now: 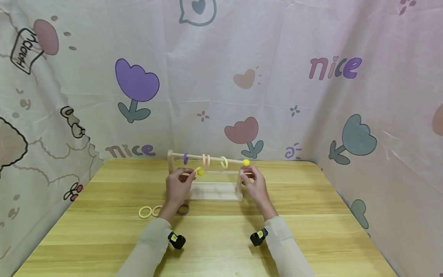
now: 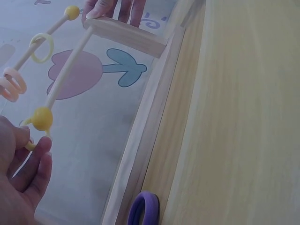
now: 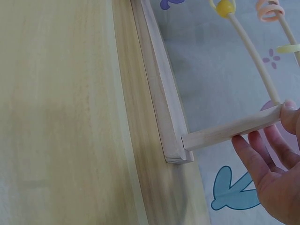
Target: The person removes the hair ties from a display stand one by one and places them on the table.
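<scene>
The left hand point(image 1: 177, 186) has a narrow grip, pinching a thin pale-yellow ring point(image 2: 30, 146) right at the round yellow ball point(image 2: 42, 118) ending the lower pale wooden rod point(image 2: 69, 70); whether the ring encircles the ball, I cannot tell. Right of that grip, the right hand point(image 1: 255, 182) holds the upper end of a squared pale wooden post point(image 3: 220, 131). The ring looks light, stiff and smooth, perhaps slippery; its outer rim, away from the ball, seems the best hold. The post looks rigid, best steadied near its top.
</scene>
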`<act>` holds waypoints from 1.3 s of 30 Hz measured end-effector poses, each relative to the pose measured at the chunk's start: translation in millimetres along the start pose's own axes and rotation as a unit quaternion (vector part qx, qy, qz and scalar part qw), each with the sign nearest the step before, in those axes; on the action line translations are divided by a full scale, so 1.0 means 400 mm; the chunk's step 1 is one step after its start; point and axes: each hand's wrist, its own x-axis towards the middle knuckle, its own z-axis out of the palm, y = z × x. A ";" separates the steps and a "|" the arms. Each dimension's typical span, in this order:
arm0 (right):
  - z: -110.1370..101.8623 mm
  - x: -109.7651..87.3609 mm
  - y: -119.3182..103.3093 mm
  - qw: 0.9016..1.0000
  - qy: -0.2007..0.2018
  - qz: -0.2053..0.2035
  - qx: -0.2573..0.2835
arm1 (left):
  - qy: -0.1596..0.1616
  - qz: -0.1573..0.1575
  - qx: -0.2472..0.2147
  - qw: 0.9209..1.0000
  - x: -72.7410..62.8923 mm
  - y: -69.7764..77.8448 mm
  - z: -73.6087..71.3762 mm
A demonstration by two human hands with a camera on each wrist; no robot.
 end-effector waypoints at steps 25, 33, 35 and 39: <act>-0.003 0.005 0.005 1.000 -0.011 0.014 0.018 | -0.064 0.034 0.054 0.996 -0.022 0.013 -0.074; -0.016 -0.022 -0.082 1.000 -0.026 0.012 0.012 | -0.101 0.045 0.084 0.990 -0.035 0.018 -0.089; -0.016 -0.021 -0.081 0.999 -0.028 0.016 0.017 | -0.109 0.051 0.083 0.989 -0.037 0.018 -0.092; -0.015 -0.023 -0.082 0.999 -0.025 0.013 0.016 | -0.127 0.060 0.079 0.987 -0.043 0.017 -0.097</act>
